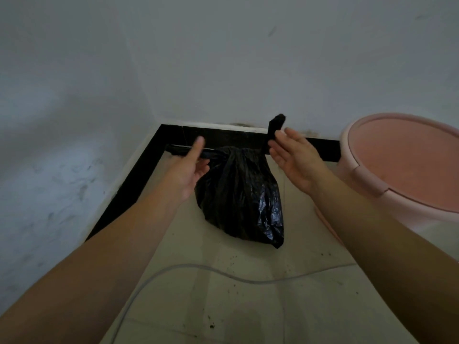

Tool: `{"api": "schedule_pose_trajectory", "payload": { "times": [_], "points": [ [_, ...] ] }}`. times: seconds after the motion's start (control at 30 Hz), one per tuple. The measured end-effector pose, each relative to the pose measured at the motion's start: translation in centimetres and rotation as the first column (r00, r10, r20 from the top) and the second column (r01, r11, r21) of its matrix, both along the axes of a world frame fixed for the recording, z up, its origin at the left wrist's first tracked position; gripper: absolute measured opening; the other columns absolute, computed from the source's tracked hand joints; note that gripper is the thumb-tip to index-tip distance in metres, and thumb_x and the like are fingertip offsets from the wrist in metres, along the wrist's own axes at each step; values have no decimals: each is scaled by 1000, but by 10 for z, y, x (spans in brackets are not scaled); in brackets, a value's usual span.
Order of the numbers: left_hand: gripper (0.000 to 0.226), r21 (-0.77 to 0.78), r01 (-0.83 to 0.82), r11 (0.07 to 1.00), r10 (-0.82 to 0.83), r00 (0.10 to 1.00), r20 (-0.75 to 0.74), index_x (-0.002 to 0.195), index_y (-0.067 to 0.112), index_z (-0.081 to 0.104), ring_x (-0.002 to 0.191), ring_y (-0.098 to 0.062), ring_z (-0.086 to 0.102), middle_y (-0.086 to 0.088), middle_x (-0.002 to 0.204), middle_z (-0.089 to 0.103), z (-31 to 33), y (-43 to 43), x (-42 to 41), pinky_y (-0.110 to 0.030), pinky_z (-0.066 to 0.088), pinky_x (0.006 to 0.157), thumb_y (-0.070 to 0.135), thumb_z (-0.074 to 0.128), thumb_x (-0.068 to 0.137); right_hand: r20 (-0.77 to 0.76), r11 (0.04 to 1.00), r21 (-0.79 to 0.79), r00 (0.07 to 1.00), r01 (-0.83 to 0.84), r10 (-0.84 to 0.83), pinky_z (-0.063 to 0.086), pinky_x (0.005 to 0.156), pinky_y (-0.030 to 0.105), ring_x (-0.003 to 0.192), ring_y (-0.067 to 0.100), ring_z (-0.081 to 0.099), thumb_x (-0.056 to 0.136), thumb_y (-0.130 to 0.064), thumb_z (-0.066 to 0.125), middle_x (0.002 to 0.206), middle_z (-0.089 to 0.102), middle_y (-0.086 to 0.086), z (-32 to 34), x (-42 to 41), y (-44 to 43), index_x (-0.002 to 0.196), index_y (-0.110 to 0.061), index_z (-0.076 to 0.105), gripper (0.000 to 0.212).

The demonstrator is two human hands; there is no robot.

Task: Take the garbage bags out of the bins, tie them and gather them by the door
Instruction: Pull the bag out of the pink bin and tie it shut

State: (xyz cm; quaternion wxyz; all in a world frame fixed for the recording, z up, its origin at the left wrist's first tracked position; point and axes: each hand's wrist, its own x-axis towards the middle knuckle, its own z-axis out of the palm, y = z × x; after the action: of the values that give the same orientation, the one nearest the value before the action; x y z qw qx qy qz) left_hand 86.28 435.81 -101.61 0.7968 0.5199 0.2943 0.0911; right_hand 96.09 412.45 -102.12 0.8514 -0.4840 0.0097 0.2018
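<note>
The black garbage bag (241, 194) hangs between my hands. My left hand (191, 167) grips one tail, stretched out leftward, and my right hand (293, 160) has its fingers pinching the other tail upright.

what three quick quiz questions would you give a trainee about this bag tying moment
1. True or false: the black garbage bag is outside the pink bin.
2. Multiple choice: the left hand grips A) a twisted tail of the bag B) the bin's rim C) nothing.
3. Fill in: the right hand pinches the bag's other tail, which points ____.
Key: 1 true; 2 A; 3 up.
</note>
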Motion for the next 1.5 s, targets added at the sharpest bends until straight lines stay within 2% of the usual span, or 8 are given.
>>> {"api": "schedule_pose_trajectory", "payload": {
  "times": [0.3, 0.43, 0.6, 0.83, 0.97, 1.13, 1.37, 1.5],
  "points": [
    [23, 385, 39, 922, -20, 998, -52, 95, 23, 68, 74, -4, 62, 5, 88, 68, -18, -37, 11, -16, 48, 59, 33, 50, 104, -80, 774, -625, 995, -97, 60, 38, 105, 36, 136, 25, 43, 86, -57, 67, 148, 43, 1, -44, -2, 5, 150, -17, 33, 83],
    [33, 346, 27, 938, 2, 997, -82, 90, 18, 65, 61, -6, 53, 2, 76, 61, -16, -41, 11, -18, 43, 53, 38, 43, 105, -153, 776, -589, 974, -226, 167, 25, 112, 37, 147, 23, 26, 91, -67, 48, 160, 30, -1, -48, 1, 5, 155, -25, 27, 79],
    [37, 196, 3, 981, 6, 999, -46, 87, 18, 65, 54, -5, 51, 5, 71, 61, 2, -42, 11, -18, 40, 45, 46, 48, 102, 77, 914, -395, 995, 89, -63, 52, 64, 12, 102, 12, 64, 104, -35, 48, 106, 70, -9, -20, -1, 28, 116, -18, 66, 28],
    [42, 46, 0, 999, -3, 998, 61, 78, 21, 52, 43, -8, 41, 7, 56, 58, 25, -35, 25, -17, 29, 37, 50, 36, 105, 197, 930, -348, 979, 114, -46, 46, 63, 25, 60, 10, 55, 106, -30, 41, 64, 57, -7, 14, 1, 46, 91, -20, 55, 23],
    [45, 406, 194, 893, -108, 969, -224, 69, 25, 41, 46, -6, 36, 6, 58, 37, -6, -24, 3, -22, 30, 46, 50, 34, 105, 270, 736, -608, 949, 298, -161, 36, 55, 23, 62, 12, 46, 104, -20, 41, 71, 51, -1, -18, 6, 10, 85, -17, 52, 22],
    [42, 427, 127, 895, 3, 957, -292, 71, 24, 44, 55, -11, 36, 5, 61, 40, -30, -16, -5, -28, 27, 53, 46, 36, 105, 317, 542, -771, 940, 335, -129, 39, 68, 34, 79, 25, 54, 104, -27, 37, 90, 58, 15, -40, 3, -10, 105, -1, 54, 31],
    [47, 452, 106, 886, -38, 987, -157, 67, 20, 51, 54, -4, 51, 7, 56, 52, -50, -30, -5, -31, 47, 70, 47, 40, 104, 419, 560, -772, 903, 299, 95, 34, 56, 31, 69, 13, 54, 104, -39, 39, 76, 55, -2, -43, -14, 2, 101, -19, 51, 23],
    [34, 375, 133, 918, -61, 978, -197, 120, 13, 56, 97, -15, 64, 0, 107, 65, -59, -31, 1, -30, 54, 82, 32, 66, 94, 448, 563, -779, 873, 276, 191, 46, 72, 26, 87, 14, 58, 100, -35, 51, 97, 58, 0, -54, -31, 14, 132, -17, 44, 37]
  ]
}}
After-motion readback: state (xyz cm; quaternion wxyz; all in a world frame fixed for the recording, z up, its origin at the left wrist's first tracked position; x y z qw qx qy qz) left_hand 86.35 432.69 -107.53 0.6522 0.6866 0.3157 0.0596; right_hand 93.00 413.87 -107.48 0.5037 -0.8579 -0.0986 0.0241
